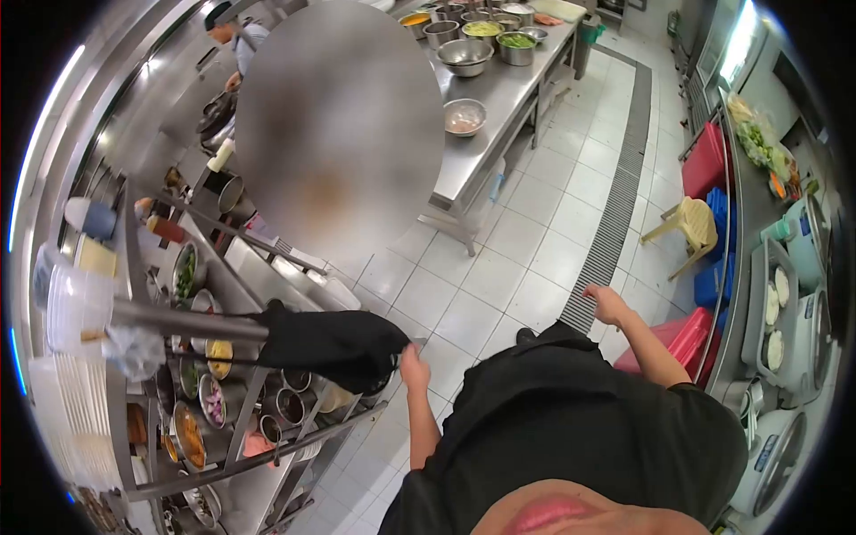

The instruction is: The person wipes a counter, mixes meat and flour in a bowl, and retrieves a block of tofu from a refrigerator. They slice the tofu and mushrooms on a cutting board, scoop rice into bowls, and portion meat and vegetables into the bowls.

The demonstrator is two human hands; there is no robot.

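My left hand (412, 367) is at the lower centre, beside the end of a black cloth (334, 348) that hangs at the metal shelf rack (192, 323). Its fingers are closed, and a small greyish shape shows at their tips, too small to name. Out to the right, above the floor by the drain grate (615, 214), is my right hand (608, 305). Its fingers are curled in, and nothing shows in them. No object touches it.
On the left rack are pans of food (189, 432) and stacked plates (80, 419). A steel table (499, 102) with bowls stands ahead. To the right are a yellow stool (691, 227), red crates (709, 160) and a counter (749, 223). Another person (245, 45) is at upper left.
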